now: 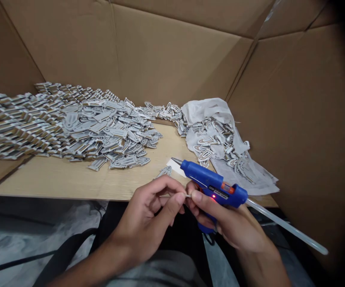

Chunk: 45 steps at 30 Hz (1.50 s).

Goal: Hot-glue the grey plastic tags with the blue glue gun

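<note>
My right hand [232, 223] grips a blue hot glue gun [212, 185] with a clear glue stick [286, 227] poking out behind; a red light glows on its side. Its thumb and forefinger also pinch a tiny pale piece [188, 195]. My left hand [148, 217] pinches the same small piece from the left, fingertips touching those of the right hand. One grey cut-out [164, 172] lies on the board just beyond my left fingers.
A wooden board [71, 179] carries a big heap of grey cut-out pieces [71, 123] at left and more on a white plastic bag [220, 139] at right. Cardboard walls [160, 52] enclose the back and right. A black cable [41, 251] runs below.
</note>
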Each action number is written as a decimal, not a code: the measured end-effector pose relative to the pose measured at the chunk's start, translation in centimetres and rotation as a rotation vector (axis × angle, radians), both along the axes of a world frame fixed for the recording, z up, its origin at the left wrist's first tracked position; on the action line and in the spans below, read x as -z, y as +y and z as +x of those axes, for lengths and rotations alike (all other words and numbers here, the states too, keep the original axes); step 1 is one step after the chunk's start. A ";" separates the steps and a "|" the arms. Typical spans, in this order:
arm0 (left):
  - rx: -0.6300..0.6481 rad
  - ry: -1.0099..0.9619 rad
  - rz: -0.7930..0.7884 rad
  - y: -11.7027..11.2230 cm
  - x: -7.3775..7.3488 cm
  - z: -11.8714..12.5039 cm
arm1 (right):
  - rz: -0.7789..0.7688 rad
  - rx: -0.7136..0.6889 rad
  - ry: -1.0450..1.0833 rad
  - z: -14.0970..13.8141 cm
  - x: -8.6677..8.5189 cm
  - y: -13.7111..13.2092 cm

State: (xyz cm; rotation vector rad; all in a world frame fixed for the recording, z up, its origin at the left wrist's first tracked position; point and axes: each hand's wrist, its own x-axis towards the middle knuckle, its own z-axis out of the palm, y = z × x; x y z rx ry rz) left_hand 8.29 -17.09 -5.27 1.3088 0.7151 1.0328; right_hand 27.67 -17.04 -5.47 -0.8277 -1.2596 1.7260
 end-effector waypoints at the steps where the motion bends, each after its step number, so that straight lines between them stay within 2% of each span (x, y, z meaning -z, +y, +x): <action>1: -0.004 0.019 0.011 0.1 0.1 0.0 | -0.001 0.004 -0.002 -0.1 0.0 0.1; 4: -0.015 0.061 0.049 0.3 0.3 0.1 | 0.021 0.052 -0.039 -0.2 0.1 0.3; 8: -0.060 0.100 0.078 0.6 0.7 0.2 | 0.092 0.162 -0.226 -0.7 -0.1 0.4; 12: -0.090 0.140 0.092 0.7 1.2 0.2 | 0.100 0.199 -0.309 -0.9 0.0 0.5; 15: -0.060 0.196 0.098 0.6 1.4 0.1 | 0.162 0.246 -0.330 -0.6 0.4 0.5; 20: 0.016 0.242 0.091 0.5 1.1 -0.1 | 0.192 0.208 -0.274 -0.1 1.1 0.6; 27: 0.154 0.042 0.059 0.8 0.9 -0.5 | 0.092 0.123 -0.014 -1.5 0.5 0.2; 30: 0.207 -0.082 0.037 0.8 1.1 -0.4 | 0.069 0.147 0.098 -2.0 0.2 -0.1; 34: 0.280 -0.248 -0.034 0.6 1.1 0.0 | 0.046 0.161 0.184 -2.3 0.2 -0.4; 39: 0.372 -0.423 -0.111 0.3 0.6 0.4 | 0.049 0.108 0.284 -2.3 0.0 -0.5; 42: 0.359 -0.479 -0.136 0.5 0.1 0.0 | 0.077 0.151 0.377 -1.6 -0.9 -0.2; 45: 0.278 -0.466 -0.093 0.9 -0.3 -0.7 | 0.154 0.263 0.403 -0.5 -2.0 -0.1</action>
